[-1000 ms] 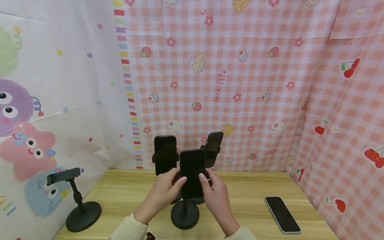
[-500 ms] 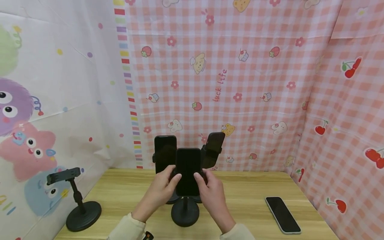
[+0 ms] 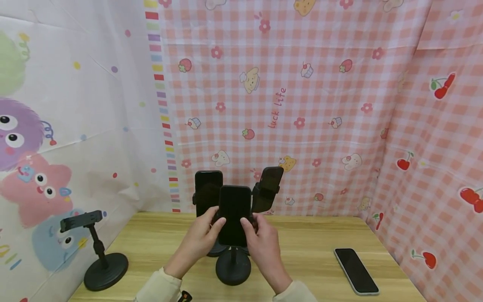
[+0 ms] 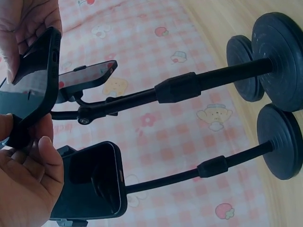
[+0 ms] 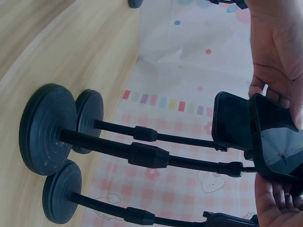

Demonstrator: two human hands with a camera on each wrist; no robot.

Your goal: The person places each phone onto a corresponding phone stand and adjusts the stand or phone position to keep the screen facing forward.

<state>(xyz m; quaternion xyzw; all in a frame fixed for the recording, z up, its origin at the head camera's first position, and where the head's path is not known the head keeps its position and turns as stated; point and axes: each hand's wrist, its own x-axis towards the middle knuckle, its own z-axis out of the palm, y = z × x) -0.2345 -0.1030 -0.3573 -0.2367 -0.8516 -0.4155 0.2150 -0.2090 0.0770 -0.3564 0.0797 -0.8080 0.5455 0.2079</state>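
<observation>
A black smartphone (image 3: 235,201) sits upright in the clamp of the front phone stand, whose round base (image 3: 233,267) is on the table. My left hand (image 3: 200,237) grips its left side, thumb on the front and fingers around the clamp area. On the opposite side my right hand (image 3: 264,247) holds it likewise, thumb over the screen edge. The left wrist view shows the stand's pole (image 4: 175,87) running from base to phone. Behind stand two more phones in stands: one upright at left (image 3: 206,184), one tilted at right (image 3: 268,186). Fingers behind the phone are partly hidden.
A black phone stand (image 3: 99,256) with no phone in its clamp is at the table's left. Another phone (image 3: 356,270) with a light frame lies flat at the right. Patterned cloth (image 3: 286,92) hangs behind and along both sides of the wooden table (image 3: 309,260).
Both hands and the front phone have shifted slightly left, with the phone turning a little more upright. The stand's base has barely moved. Both hands keep their hold.
</observation>
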